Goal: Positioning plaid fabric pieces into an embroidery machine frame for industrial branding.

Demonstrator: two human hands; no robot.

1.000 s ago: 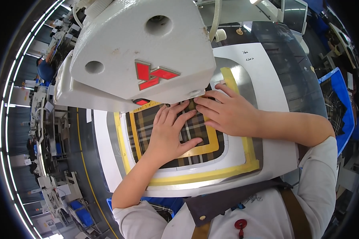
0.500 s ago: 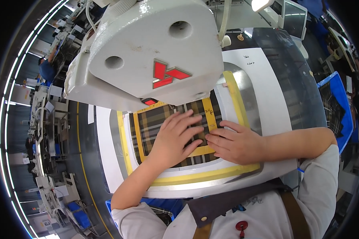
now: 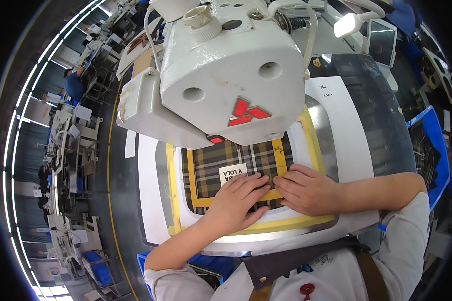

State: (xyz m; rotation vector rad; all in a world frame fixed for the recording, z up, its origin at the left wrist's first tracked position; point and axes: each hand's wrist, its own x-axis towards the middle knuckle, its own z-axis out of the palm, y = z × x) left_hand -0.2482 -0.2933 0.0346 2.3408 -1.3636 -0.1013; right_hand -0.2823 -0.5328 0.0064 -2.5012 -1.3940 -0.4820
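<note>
Dark plaid fabric (image 3: 213, 163) lies under a white industrial sewing machine head (image 3: 221, 85), with a narrow yellow frame (image 3: 192, 175) on top of it. Inside this frame a small white label (image 3: 228, 172) with dark print rests on the fabric, its near right part hidden by fingers. My left hand (image 3: 236, 203) is open and palm down over the frame's near side, its fingertips reaching the near right corner. On the frame's right side, close to that corner, my right hand (image 3: 309, 190) lies flat with its fingers extended. The two hands' fingertips almost meet.
A larger pale yellow border (image 3: 314, 145) surrounds the work on a metal plate with white sheets (image 3: 349, 135). Blue bins (image 3: 434, 150) of plaid fabric stand at the right and near left. A lamp (image 3: 347, 25) shines at the back. Other workstations line the left.
My left hand has drawn nearer to me, uncovering the white label. My right hand stays by the frame's near right corner. The whole view has shifted, showing more of the machine's top.
</note>
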